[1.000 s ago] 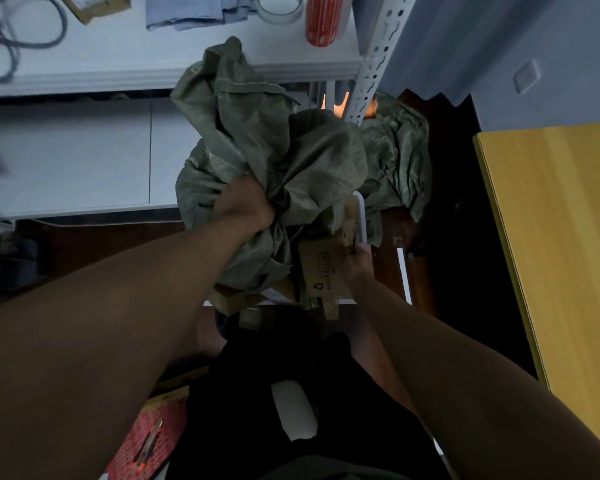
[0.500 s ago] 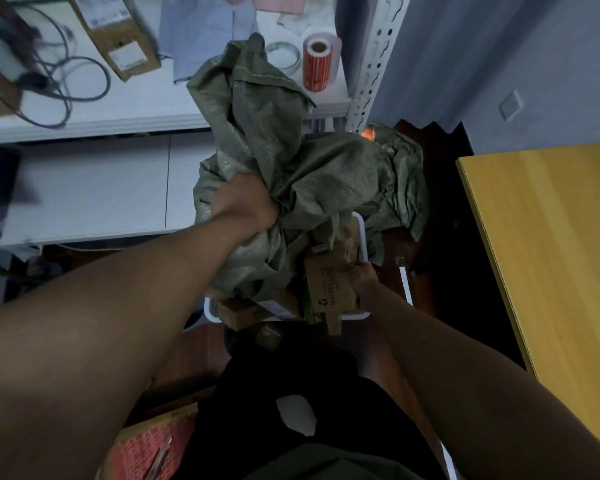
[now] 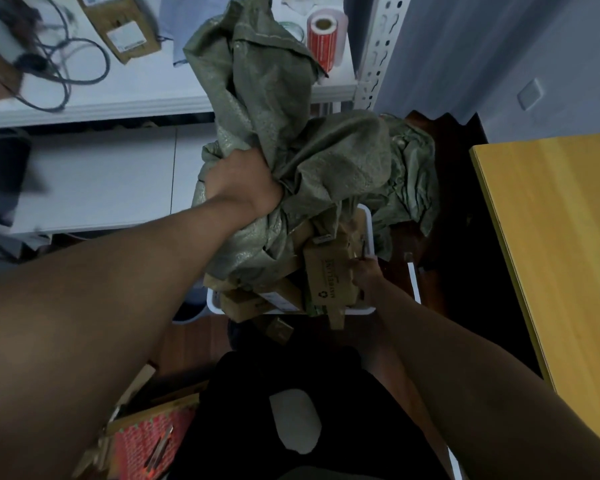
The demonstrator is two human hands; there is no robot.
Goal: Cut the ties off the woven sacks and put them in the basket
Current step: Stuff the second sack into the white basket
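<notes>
Green woven plastic sack [image 3: 291, 161], crumpled, is bunched in the left hand [image 3: 243, 183], its grip clenched tight on the fabric, above the white wire-rimmed basket [image 3: 369, 233]. At four o'clock the right hand [image 3: 368, 275] meets the rim; whether its grip is closed cannot be told. Brown cardboard boxes [image 3: 329, 278] already crowd the basket, so pressing the sack down firmly seems wise.

Bare forearms — no sleeves, black garment [image 3: 243, 410] below
</notes>
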